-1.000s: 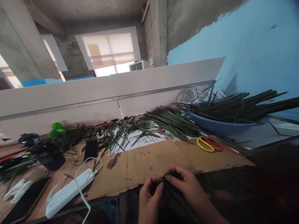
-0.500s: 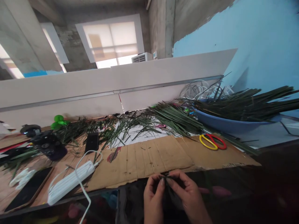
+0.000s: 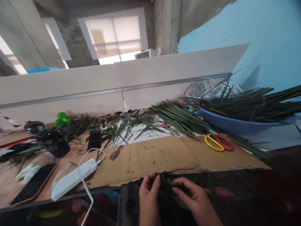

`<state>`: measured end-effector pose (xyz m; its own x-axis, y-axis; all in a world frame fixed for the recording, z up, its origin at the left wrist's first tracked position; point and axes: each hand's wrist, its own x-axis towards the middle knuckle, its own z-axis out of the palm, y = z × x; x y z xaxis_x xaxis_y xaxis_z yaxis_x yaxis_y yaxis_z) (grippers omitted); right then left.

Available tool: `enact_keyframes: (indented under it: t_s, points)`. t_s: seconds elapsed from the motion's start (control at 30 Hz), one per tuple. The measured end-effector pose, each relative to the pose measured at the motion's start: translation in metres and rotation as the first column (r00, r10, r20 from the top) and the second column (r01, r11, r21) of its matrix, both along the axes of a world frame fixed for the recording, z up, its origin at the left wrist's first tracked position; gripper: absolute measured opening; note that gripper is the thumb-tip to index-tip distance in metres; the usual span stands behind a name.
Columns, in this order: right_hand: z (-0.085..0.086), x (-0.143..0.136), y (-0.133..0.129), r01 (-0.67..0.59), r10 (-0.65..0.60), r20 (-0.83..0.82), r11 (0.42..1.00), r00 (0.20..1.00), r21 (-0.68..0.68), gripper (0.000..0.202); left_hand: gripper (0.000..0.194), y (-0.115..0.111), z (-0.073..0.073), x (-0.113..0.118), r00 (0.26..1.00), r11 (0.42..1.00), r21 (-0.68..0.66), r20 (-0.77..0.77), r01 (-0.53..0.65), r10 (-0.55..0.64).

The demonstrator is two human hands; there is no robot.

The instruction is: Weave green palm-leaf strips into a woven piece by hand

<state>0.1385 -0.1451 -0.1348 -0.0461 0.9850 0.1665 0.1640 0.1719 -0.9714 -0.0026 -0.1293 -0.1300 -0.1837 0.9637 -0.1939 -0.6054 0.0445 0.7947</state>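
Observation:
At the front edge of the cardboard, my left hand (image 3: 150, 199) pinches dark green leaf strips (image 3: 166, 185) between thumb and fingers. The strips hang down over the dark area below the table edge. To their right, my right hand (image 3: 196, 199) has its thumb and fingers curled close together beside the strips. What lies between those right fingertips is too dark to make out. The flattened cardboard (image 3: 150, 157) lies just beyond both hands. Scissors with one yellow and one red handle (image 3: 218, 143) rest on its right part.
Long green leaves (image 3: 181, 117) lie behind the cardboard, and more fill a blue basin (image 3: 235, 121) at right. A white power strip (image 3: 74, 180), phone (image 3: 35, 183), smaller black device (image 3: 94, 140) and dark purple-based container (image 3: 54, 144) stand or lie left. A pink cutter (image 3: 164, 125) lies among scraps.
My hands have moved apart: the left shifted slightly left and the right slightly right. More of the green strips shows between them. The whole view has shifted a little.

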Motion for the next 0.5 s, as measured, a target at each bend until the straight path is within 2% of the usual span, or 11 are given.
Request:
enact_keyframes:
  t_s: [0.13,0.27,0.4,0.5]
  points:
    - [-0.003,0.002,-0.001,0.030,-0.030,-0.003,1.000,1.000,0.004,0.026,0.038,0.001,-0.012,-0.001,0.998,0.998,0.045,-0.039,0.053,-0.051]
    - [-0.006,0.000,-0.003,0.044,-0.044,-0.020,0.999,0.999,0.011,0.024,0.034,0.000,-0.019,0.000,0.997,0.997,0.065,-0.067,0.046,-0.041]
    - [-0.007,-0.004,-0.004,0.033,-0.033,-0.017,0.999,0.999,-0.008,0.023,0.033,-0.001,-0.020,0.000,0.994,0.996,0.068,-0.094,0.064,-0.057]
    - [-0.005,-0.002,-0.003,0.035,-0.036,0.023,0.998,0.999,0.042,0.018,0.033,-0.001,-0.016,0.000,0.989,0.994,0.083,-0.135,0.074,-0.063]
